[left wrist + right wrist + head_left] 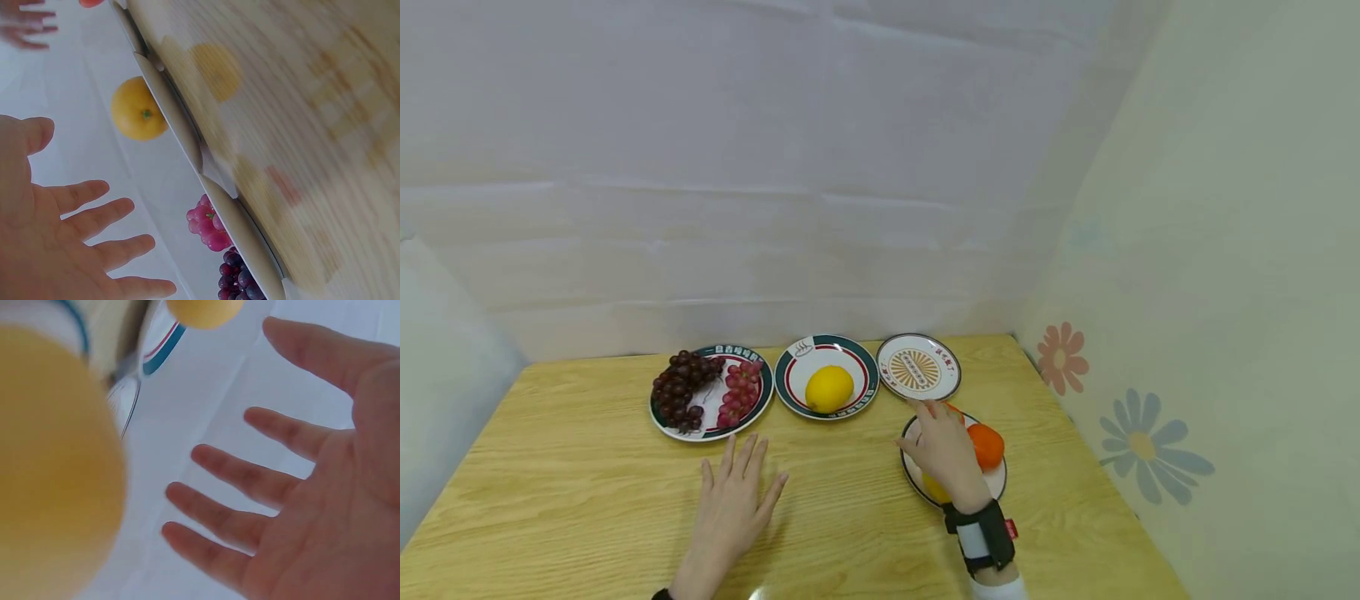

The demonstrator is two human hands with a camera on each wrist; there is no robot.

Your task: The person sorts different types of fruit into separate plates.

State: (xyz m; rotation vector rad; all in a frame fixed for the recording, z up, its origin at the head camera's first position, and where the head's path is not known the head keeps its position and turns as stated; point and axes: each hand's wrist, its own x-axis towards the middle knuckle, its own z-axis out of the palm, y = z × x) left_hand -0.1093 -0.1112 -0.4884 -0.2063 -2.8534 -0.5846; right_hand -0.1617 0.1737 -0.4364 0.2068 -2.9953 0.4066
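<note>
My left hand (727, 507) is over the table in front of the grape plate, holding nothing; in the left wrist view its fingers (125, 250) are spread. My right hand (946, 454) hovers above a white plate (996, 483) of fruit, partly covering it. On that plate are an orange-red round fruit (986, 446), another mostly hidden behind the hand, and a yellow fruit (934, 489). The right wrist view shows that hand's fingers (219, 512) apart, gripping nothing, with a large blurred yellow fruit (56, 475) close to the camera.
A green-rimmed plate (711, 421) holds dark grapes (676, 392) and pink grapes (740, 393). Beside it, a yellow lemon-like fruit (830, 389) sits on another green-rimmed plate (790, 392). A small patterned plate (919, 367) stands to its right. Pale sheets enclose the wooden table (587, 492).
</note>
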